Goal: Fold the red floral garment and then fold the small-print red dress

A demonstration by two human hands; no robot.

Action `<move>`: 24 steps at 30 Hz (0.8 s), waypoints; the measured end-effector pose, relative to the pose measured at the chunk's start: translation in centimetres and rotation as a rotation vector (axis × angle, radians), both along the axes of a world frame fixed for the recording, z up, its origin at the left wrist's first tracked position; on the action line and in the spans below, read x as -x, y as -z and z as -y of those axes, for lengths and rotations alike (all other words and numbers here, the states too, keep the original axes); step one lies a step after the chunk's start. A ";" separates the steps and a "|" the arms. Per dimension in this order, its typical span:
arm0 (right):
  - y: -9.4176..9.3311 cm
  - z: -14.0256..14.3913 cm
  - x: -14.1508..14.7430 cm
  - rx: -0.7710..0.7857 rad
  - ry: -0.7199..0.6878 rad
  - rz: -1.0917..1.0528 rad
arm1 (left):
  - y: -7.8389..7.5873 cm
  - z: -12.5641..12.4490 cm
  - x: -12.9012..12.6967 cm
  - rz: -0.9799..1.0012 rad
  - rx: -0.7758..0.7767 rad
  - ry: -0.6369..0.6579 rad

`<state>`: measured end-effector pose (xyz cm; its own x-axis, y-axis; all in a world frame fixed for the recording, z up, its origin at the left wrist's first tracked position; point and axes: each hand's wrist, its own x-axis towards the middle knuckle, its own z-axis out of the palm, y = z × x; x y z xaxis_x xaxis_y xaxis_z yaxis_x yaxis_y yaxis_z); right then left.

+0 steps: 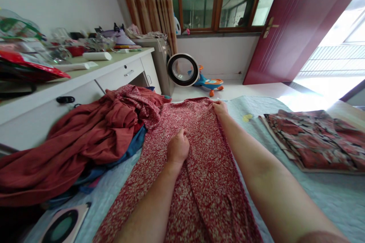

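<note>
A long red garment (208, 152) with a fine pale speckle lies spread lengthwise across the bed in front of me. My right hand (220, 108) pinches its far right corner, by the upper edge. Over the garment's middle is my left hand (178, 146), fingers curled in and closed on the fabric; the fingertips are partly hidden. The cloth is fairly flat, with a long crease running down its centre. At the upper left, part of the garment, perhaps a sleeve, reaches onto a heap of rust-red clothes (97, 133).
A folded floral cloth (319, 138) lies to the right on the pale blue bedspread (273, 197). At lower left is a flat item with a black ring (61, 226). A cluttered white desk (114, 70), an open washing machine door (183, 70), a ride-on toy (209, 82) and a red door (285, 22) stand beyond.
</note>
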<state>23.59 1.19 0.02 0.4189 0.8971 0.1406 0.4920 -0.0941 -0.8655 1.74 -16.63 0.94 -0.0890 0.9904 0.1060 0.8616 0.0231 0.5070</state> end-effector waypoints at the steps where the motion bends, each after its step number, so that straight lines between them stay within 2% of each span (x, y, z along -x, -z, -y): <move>1: 0.0 0.1 0.0 -0.009 0.005 -0.016 | 0.0 0.1 0.0 -0.029 0.012 -0.008; 5: -0.1 0.7 0.1 -0.034 -0.004 -0.045 | 0.1 0.2 0.0 -0.128 0.015 -0.001; 9: -0.2 1.5 0.0 -0.036 -0.041 0.002 | 0.3 0.2 0.1 -0.195 -0.179 0.052; 12: -0.2 2.2 -0.3 -0.021 -0.056 0.094 | 0.4 0.2 -0.1 -0.169 -0.247 0.167; 17: 0.2 3.5 -0.2 0.020 -0.142 0.350 | 0.6 0.5 -0.5 -0.183 -0.199 0.333; 24: 0.4 5.0 0.4 0.145 -0.293 0.617 | 0.7 0.7 -0.5 -0.219 -0.162 0.351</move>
